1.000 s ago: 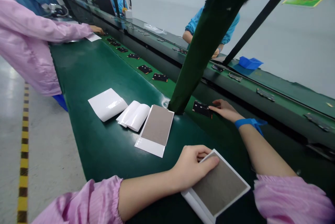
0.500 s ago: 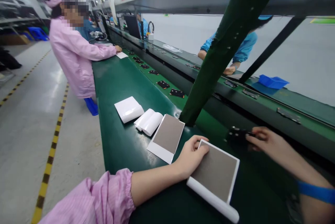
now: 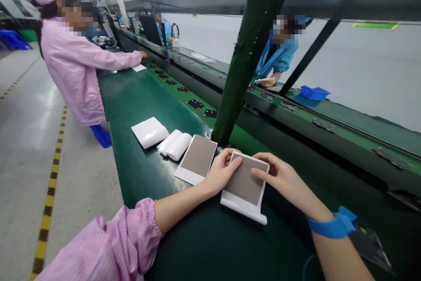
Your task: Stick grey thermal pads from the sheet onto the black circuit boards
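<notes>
Both my hands hold a grey-brown rectangular sheet with a white backing (image 3: 246, 184) whose near end curls up. My left hand (image 3: 223, 169) grips its left edge, thumb on top of the grey face. My right hand (image 3: 279, 176) grips the upper right edge, thumb also on the face; the fingers under the sheet are hidden. A second grey-brown sheet with white borders (image 3: 201, 158) lies just left of my left hand. Beyond it are a curled white sheet (image 3: 176, 145) and another white sheet (image 3: 149, 133). A blue wrist strap (image 3: 330, 225) is round my right wrist.
Black circuit boards (image 3: 195, 104) lie in a row along the green belt. A green-wrapped post (image 3: 237, 66) rises close beyond my hands. One dark board (image 3: 370, 243) sits by my right forearm. A co-worker in pink (image 3: 72, 66) stands left; another in blue (image 3: 279, 59) works opposite.
My right hand has left the belt side, where it held a black circuit board, and now grips the sheet's right edge; that board is no longer visible in it. The camera view has shifted.
</notes>
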`<act>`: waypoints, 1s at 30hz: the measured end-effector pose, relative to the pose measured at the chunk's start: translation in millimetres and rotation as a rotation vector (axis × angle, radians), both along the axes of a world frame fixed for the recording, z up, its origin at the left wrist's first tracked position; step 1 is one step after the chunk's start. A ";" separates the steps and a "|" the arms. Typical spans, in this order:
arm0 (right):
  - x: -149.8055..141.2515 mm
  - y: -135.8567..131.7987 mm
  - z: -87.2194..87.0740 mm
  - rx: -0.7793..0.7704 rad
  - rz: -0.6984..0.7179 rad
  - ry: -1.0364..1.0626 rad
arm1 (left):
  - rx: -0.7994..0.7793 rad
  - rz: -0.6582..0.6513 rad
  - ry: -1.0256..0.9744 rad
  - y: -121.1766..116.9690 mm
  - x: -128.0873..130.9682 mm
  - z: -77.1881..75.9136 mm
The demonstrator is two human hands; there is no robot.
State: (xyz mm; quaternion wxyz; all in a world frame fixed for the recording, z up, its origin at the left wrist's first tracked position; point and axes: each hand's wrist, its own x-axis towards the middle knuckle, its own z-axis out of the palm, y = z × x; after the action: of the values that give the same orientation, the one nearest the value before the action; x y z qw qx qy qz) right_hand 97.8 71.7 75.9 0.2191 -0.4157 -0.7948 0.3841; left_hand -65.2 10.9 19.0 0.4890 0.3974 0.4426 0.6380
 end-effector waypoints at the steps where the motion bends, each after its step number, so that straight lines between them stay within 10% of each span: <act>1: -1.8 -6.0 0.1 0.009 0.005 0.019 | 0.005 -0.019 0.010 -1.5 -0.2 2.6; 30: 4.7 -21.1 8.5 0.251 -0.063 0.071 | 0.172 -0.094 0.100 -2.7 -16.0 14.6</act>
State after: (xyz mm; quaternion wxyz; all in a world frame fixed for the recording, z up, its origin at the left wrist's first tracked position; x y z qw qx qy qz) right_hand 102.4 50.6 84.4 0.3093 -0.3960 -0.8148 0.2892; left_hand -81.2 8.2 33.6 0.4598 0.4895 0.3910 0.6294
